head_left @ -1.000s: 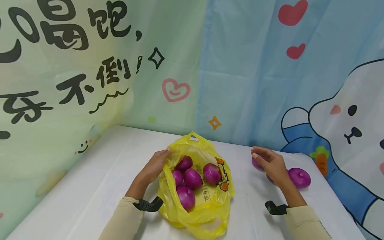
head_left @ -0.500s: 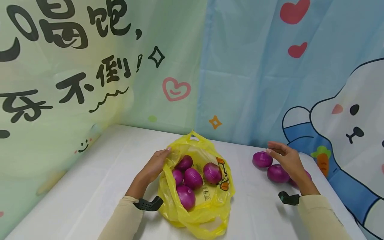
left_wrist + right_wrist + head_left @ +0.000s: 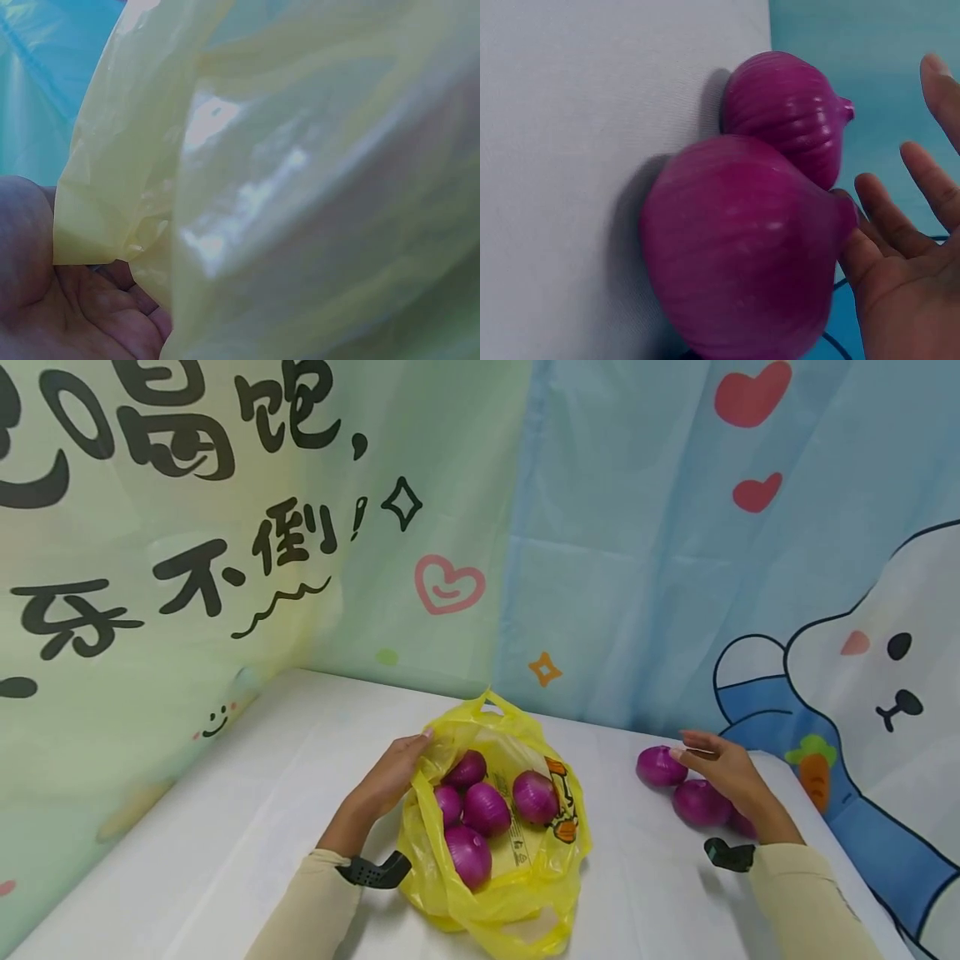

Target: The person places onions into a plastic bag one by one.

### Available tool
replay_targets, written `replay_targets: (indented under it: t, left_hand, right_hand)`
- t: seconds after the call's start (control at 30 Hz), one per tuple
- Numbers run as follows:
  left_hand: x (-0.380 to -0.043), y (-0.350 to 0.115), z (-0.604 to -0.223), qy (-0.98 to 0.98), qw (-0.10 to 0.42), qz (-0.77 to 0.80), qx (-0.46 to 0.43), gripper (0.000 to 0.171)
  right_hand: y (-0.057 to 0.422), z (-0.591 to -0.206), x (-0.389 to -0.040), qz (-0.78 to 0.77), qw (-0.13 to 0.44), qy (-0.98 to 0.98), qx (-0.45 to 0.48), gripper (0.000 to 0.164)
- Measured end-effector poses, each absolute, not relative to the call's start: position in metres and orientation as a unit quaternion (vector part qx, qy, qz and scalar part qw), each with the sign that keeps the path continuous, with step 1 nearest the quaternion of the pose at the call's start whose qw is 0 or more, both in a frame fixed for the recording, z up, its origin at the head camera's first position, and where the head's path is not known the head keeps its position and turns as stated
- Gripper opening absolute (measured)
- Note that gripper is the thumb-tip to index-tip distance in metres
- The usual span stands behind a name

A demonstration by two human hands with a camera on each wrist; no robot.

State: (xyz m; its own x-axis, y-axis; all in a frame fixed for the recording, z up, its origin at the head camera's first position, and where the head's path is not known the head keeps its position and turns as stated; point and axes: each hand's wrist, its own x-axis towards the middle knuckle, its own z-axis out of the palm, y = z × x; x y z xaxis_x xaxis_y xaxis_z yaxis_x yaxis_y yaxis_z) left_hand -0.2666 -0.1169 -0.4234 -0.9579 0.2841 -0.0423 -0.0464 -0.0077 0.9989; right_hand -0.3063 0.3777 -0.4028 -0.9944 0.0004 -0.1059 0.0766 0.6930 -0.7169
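Note:
A yellow plastic bag (image 3: 435, 893) stands with its mouth spread, several purple onions (image 3: 486, 810) inside it. My left hand (image 3: 390, 777) grips the bag's left rim; in the left wrist view the yellow film (image 3: 247, 187) hides most of its fingers. Over on the right, my right hand (image 3: 729, 772) is above a group of three onions, its fingers extended and holding nothing. One onion (image 3: 660, 767) lies farthest back, another (image 3: 699, 803) in the middle, and a third is partly hidden under the wrist. In the right wrist view, the fingers are spread beside the nearer onion (image 3: 739, 247).
A white cloth covers the table (image 3: 247, 827). Behind it hangs a printed curtain (image 3: 585, 568) with hearts, lettering and a cartoon bear. The table's right edge runs just beyond the loose onions.
My right hand has moved right from the back onion to above the middle ones, uncovering the back onion. My left hand keeps its grip on the bag. The head view has shifted slightly.

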Motion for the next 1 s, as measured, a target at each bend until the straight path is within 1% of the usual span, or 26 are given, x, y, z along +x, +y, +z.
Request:
replay_targets:
  t: [0.17, 0.33, 0.6, 0.8, 1.0]
  left_hand:
    - [-0.266, -0.116, -0.424, 0.694, 0.117, 0.705, 0.090, 0.051]
    - [-0.266, -0.116, -0.425, 0.693, 0.113, 0.706, 0.090, 0.050]
    - [-0.267, -0.116, -0.426, 0.692, 0.114, 0.708, 0.083, 0.050]
    - [-0.268, -0.117, -0.427, 0.693, 0.117, 0.706, 0.086, 0.051]
    - [-0.268, -0.117, -0.426, 0.694, 0.117, 0.705, 0.086, 0.052]
  right_hand:
    - [0.371, -0.403, -0.306, -0.377, 0.064, 0.924, 0.008, 0.086]
    - [0.361, -0.406, -0.311, -0.370, 0.061, 0.927, -0.011, 0.082]
    - [0.349, -0.412, -0.318, -0.305, 0.060, 0.950, -0.032, 0.077]
    - [0.339, -0.414, -0.322, -0.289, 0.064, 0.955, -0.034, 0.078]
    - [0.327, -0.417, -0.324, -0.305, 0.070, 0.950, -0.016, 0.082]
